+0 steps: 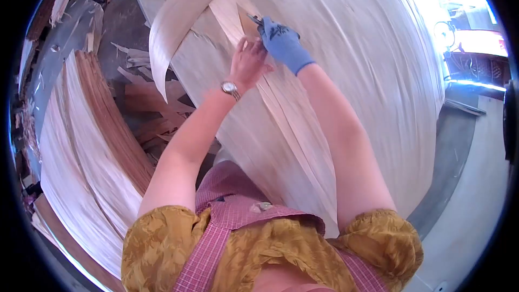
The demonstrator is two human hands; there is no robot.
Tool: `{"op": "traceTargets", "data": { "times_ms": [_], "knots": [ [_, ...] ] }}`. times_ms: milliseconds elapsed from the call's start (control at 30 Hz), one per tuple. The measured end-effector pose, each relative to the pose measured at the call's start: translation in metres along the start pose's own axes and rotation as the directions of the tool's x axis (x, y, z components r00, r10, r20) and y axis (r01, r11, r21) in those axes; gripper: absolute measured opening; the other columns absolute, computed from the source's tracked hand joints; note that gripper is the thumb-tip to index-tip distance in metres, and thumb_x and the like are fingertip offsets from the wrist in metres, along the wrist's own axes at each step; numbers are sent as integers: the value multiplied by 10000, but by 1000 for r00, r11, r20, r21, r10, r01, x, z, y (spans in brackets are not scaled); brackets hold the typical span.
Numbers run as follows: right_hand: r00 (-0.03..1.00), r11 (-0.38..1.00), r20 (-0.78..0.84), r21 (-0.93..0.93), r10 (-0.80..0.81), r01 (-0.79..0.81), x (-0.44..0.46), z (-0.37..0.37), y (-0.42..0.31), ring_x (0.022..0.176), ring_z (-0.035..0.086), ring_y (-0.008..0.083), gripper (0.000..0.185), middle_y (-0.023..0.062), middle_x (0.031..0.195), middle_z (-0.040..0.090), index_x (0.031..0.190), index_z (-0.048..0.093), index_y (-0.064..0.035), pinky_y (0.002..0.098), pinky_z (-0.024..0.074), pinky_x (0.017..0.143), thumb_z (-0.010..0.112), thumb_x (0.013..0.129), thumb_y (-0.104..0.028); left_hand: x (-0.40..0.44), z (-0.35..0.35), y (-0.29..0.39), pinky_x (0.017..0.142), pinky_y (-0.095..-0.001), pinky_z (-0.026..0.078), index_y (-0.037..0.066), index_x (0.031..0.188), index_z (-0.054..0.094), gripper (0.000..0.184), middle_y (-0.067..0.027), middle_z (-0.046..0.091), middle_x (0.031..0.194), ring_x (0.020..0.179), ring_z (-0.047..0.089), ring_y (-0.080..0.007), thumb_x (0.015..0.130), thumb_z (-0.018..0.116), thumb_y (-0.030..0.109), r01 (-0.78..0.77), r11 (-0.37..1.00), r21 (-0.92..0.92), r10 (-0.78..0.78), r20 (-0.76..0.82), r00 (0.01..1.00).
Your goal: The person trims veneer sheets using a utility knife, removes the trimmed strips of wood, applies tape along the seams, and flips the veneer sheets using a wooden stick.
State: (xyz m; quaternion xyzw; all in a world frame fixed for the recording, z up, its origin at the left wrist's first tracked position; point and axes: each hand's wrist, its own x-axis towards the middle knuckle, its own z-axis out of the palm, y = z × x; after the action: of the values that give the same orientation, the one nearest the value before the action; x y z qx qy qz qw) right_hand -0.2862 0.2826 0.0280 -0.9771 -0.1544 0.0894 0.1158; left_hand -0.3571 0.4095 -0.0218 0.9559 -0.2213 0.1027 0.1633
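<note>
Head view: right hand (282, 43) curled round dark tool (254, 19), left hand (249, 60) alongside

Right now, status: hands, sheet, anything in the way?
Gloved right hand gripping dark tool; bare left hand close beside it. Pale sheet spread beneath both. Possible snag: loose strip over its left edge.

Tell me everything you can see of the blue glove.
The blue glove is worn on the right hand, looks like snug fabric, and ends in a cuff at the wrist. Dark markings show across its back. It is curled around a small dark tool, over the pale sheet. Whether the bare left hand touches it is unclear.
</note>
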Motion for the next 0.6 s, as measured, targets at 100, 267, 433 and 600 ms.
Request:
{"op": "traceTargets", "data": {
  "times_ms": [100, 267, 433, 600],
  "knots": [
    [988, 996, 143, -63, -50, 60, 41, 8, -4, 943, 677, 390, 305, 227, 1033, 684, 1101, 512, -64, 536, 525, 764, 409, 996, -332, -2, -1, 0, 1146, -438, 269, 87, 1249, 579, 575, -82, 582, 1249, 1257, 484, -223, 768, 732, 362, 10, 990, -143, -13, -19, 1000],
    [979, 996, 186, -31, -81, 88, 58, 19, 6, 969, 668, 390, 313, 212, 1074, 680, 1151, 507, -62, 512, 519, 822, 418, 988, -314, 6, -14, -13, 1156, -493, 222, 133, 1329, 512, 829, -99, 497, 1368, 1332, 400, -289, 610, 843, 380, 264, 941, -214, -255, 71, 964],
    [978, 980, 130, -92, -166, 179, 65, 55, 28, 1006, 654, 385, 332, 197, 1107, 674, 1226, 484, -76, 504, 515, 843, 440, 976, -289, 53, -22, -48, 1130, -592, 201, 241, 1526, 243, 1275, -132, 425, 1462, 1382, 365, -305, 458, 883, 516, 274, 962, 13, -271, -114, 956],
    [955, 985, 294, -154, -28, 76, 40, 7, -2, 1022, 642, 391, 354, 203, 1091, 671, 1250, 459, -79, 503, 503, 848, 431, 981, -307, 72, -19, -67, 1107, -598, 252, 282, 1550, 156, 1323, -160, 430, 1459, 1339, 428, -330, 478, 850, 626, 203, 971, 125, -226, 213, 951]
  ]
}}
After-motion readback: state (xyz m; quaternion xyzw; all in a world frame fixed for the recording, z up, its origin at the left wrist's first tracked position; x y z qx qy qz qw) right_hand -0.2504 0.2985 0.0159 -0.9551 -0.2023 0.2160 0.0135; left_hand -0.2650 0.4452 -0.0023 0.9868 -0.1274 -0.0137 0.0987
